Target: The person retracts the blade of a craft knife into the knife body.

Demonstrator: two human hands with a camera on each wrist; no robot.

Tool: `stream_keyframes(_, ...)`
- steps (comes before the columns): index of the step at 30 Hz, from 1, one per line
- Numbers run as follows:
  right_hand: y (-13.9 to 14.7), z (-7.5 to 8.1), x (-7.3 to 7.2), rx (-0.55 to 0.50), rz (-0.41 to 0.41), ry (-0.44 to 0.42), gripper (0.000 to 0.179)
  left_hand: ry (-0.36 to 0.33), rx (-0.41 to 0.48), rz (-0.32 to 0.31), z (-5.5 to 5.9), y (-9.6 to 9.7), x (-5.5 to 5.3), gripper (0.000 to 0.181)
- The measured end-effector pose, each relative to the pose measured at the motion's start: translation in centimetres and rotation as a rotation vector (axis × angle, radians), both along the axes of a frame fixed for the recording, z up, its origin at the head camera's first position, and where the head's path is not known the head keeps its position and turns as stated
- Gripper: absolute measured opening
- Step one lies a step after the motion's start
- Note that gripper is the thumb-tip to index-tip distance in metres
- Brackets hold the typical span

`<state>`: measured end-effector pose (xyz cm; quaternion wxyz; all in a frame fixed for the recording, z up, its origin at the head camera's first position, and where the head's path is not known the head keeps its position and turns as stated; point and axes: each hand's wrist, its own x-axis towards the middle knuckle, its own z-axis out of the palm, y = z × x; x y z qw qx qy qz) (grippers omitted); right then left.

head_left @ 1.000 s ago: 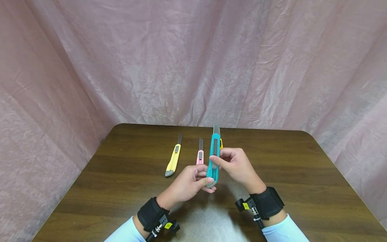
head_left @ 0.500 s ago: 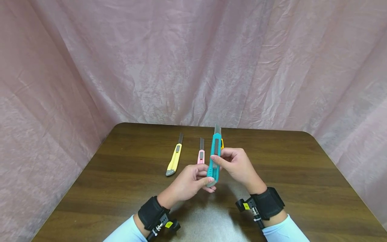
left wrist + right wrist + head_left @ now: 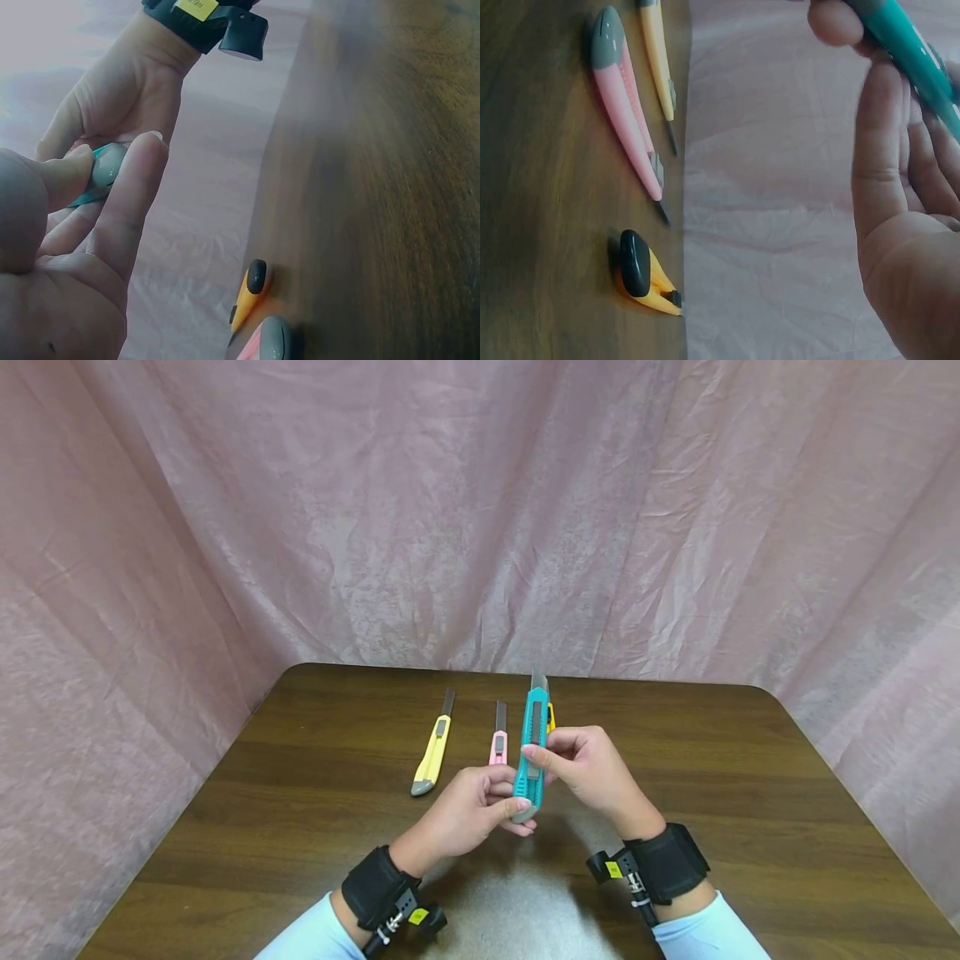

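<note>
Just right of centre in the head view, the teal cutter (image 3: 534, 727) is held above the table (image 3: 750, 793), its blade (image 3: 538, 680) out at the upper end. The left hand (image 3: 468, 814) has thumb and fingers clamped on its lower end; the right hand (image 3: 592, 772) pinches the middle, thumb by the grey slider (image 3: 532, 771) (whether it presses there, I cannot tell). The step looks like working that slider. To do it well, the left grip should stay firm at the butt, the right thumb should push straight along the slot, and every finger should keep below the blade. Working clear of the yellow cutter (image 3: 432, 755), pink cutter (image 3: 498, 747) and orange cutter (image 3: 247, 301) seems wise, since at least the first two have bare blades.
</note>
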<state>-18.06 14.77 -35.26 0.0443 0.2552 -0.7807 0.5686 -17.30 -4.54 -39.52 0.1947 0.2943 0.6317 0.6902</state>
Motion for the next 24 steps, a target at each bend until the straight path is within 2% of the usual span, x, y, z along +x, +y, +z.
stream_keyframes(5,0.1,0.0,0.0,0.014,0.014,0.033,0.012,-0.018,-0.007,-0.004,-1.4,0.1,-0.7,0.021)
stream_keyframes(10,0.0,-0.1,-0.1,0.005,0.028,0.068,0.009,0.008,0.009,-0.011,-1.7,0.0,-0.8,0.019)
stream_keyframes(17,-0.1,-0.1,-0.2,-0.023,0.028,0.034,0.007,0.027,0.054,0.036,-1.3,0.0,-0.7,0.019)
stream_keyframes(20,-0.1,-0.1,-0.2,-0.020,0.031,0.003,0.010,0.015,0.070,0.053,-0.5,0.0,-0.3,0.018)
stream_keyframes(24,0.0,-0.2,-0.2,-0.004,0.043,0.024,0.012,0.010,0.060,0.052,0.4,0.0,0.3,0.017)
